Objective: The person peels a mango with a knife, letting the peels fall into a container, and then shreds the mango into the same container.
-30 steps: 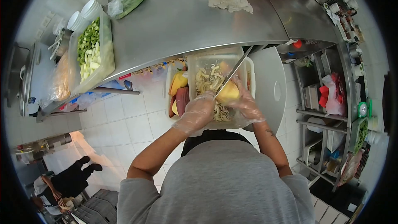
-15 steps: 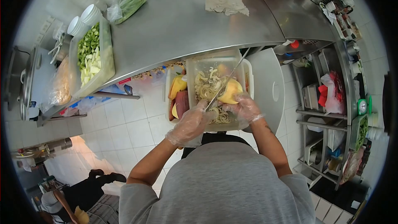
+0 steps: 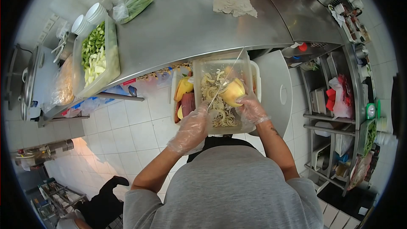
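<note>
Both of my hands wear clear plastic gloves. My left hand point(image 3: 191, 126) is closed around the handle of a long knife point(image 3: 216, 95), whose blade slants up and to the right. A pale yellow peeled banana blossom point(image 3: 232, 92) is gripped in my right hand point(image 3: 253, 109), with the blade at its left side. Below both hands, a translucent plastic tub point(image 3: 220, 131) holds thinly sliced banana blossom point(image 3: 221, 118) in liquid. The knife handle is mostly hidden by my fingers.
Red and yellow peeled bracts point(image 3: 186, 102) fill a white container under the tub. A round grey lid point(image 3: 275, 97) is at the right. On the steel counter point(image 3: 182, 21) are a tub of cut green vegetables point(image 3: 111, 70) and a cloth point(image 3: 235, 5). Another person point(image 3: 99, 205) is at lower left.
The knife blade has drawn back slightly and turned more upright beside the banana blossom. My left hand has shifted a little left and down. The other person has moved lower in view.
</note>
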A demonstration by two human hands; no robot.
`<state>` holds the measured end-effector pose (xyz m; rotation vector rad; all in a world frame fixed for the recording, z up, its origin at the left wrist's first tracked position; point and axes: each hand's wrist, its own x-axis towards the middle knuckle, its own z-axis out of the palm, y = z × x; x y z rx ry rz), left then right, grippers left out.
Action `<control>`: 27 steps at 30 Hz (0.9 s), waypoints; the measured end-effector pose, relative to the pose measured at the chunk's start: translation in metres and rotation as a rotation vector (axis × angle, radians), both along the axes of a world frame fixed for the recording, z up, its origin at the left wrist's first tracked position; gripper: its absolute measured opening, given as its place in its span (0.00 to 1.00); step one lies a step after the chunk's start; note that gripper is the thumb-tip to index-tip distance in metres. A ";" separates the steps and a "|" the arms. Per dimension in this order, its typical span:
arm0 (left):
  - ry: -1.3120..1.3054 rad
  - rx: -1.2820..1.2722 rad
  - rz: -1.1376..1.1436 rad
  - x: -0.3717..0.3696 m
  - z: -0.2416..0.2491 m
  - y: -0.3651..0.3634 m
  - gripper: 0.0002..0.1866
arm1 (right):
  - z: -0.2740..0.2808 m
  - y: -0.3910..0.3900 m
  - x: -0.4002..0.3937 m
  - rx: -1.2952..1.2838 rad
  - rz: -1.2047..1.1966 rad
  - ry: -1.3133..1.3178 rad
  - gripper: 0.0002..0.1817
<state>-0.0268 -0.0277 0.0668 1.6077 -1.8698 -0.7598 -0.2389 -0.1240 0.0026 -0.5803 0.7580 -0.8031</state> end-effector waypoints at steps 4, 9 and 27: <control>-0.153 0.126 -0.081 0.001 0.018 -0.001 0.20 | 0.004 -0.003 0.000 -0.124 0.078 0.119 0.51; -0.226 0.079 -0.144 0.000 -0.006 0.002 0.18 | 0.006 -0.003 -0.002 -0.182 0.098 0.094 0.53; -0.002 0.250 -0.124 -0.007 0.028 -0.021 0.14 | 0.017 -0.005 -0.006 -0.092 0.130 0.165 0.54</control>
